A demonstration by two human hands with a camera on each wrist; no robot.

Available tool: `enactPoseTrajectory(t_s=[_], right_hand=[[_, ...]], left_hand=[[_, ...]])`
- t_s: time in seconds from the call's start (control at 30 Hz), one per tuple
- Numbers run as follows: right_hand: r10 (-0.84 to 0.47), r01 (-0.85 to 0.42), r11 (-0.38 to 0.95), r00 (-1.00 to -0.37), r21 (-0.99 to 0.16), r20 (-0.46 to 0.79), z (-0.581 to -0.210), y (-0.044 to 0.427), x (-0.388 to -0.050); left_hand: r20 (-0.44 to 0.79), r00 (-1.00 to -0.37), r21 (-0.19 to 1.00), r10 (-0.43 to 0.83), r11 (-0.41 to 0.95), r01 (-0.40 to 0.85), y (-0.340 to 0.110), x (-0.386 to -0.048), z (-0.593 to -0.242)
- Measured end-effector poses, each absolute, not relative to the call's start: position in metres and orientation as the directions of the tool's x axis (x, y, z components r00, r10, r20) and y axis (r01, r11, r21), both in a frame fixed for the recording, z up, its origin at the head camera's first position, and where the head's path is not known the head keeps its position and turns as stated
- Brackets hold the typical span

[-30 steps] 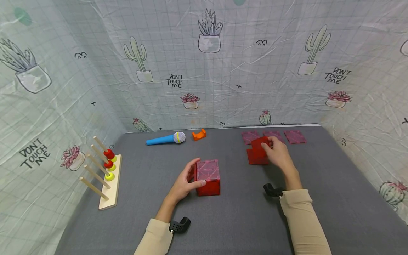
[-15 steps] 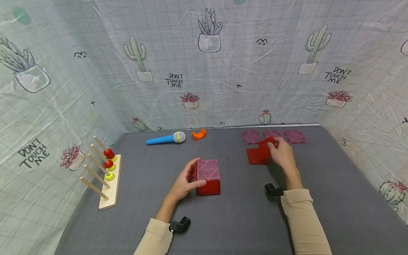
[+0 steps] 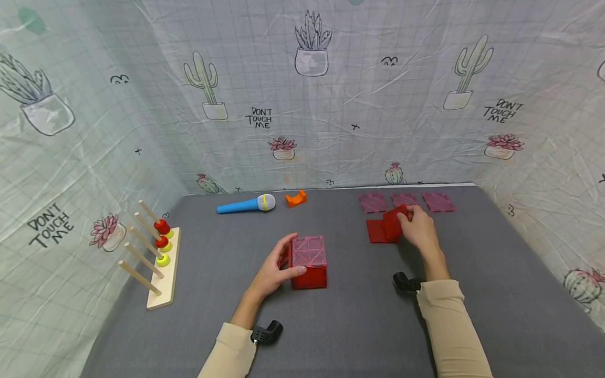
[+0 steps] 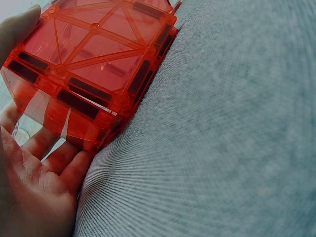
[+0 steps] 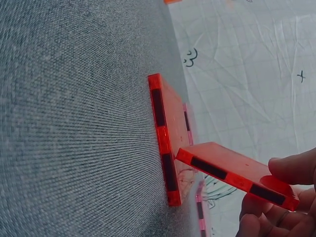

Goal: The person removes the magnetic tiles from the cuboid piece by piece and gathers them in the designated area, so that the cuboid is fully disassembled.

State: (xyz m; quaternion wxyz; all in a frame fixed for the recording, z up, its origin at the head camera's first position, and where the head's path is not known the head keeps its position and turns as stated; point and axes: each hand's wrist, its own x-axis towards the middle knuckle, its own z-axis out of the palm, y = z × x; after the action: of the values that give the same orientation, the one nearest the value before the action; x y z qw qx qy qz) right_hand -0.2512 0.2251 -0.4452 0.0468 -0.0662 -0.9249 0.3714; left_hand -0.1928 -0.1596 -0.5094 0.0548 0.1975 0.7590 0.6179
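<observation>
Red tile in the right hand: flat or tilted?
The held tile is tilted: the right hand pinches its raised end; the lower edge seemingly touches the flat red tile.

Peg board (image 3: 169, 273): stood far left.
Microphone (image 3: 246, 205): lay at back, left of clip (image 3: 295, 201).
Box (image 3: 309, 252): stood centrally, in left hand (image 3: 274, 270).
Flat tile (image 3: 376, 231): lay right of box, farther back.
Held tile (image 3: 393, 222): leaned over flat tile, in right hand (image 3: 418, 228).
Rear tiles (image 3: 404, 199): lay in row behind flat tile.
</observation>
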Motion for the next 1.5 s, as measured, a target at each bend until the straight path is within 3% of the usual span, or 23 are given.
enactPoseTrajectory(t_s=[1.03,1.5], right_hand=[[0.186,0.168,0.758,-0.982,-0.63,-0.038,-0.455,0.233,-0.256],[0.238,0.173,0.704,-0.971,-0.689,-0.001,-0.461,0.248,-0.255]], left_hand=[[0.17,-0.913,0.961,0.371,0.143,0.236,-0.16,-0.194,-0.51],[0.179,-0.908,0.96,0.378,0.135,0.246,-0.161,-0.195,-0.513]])
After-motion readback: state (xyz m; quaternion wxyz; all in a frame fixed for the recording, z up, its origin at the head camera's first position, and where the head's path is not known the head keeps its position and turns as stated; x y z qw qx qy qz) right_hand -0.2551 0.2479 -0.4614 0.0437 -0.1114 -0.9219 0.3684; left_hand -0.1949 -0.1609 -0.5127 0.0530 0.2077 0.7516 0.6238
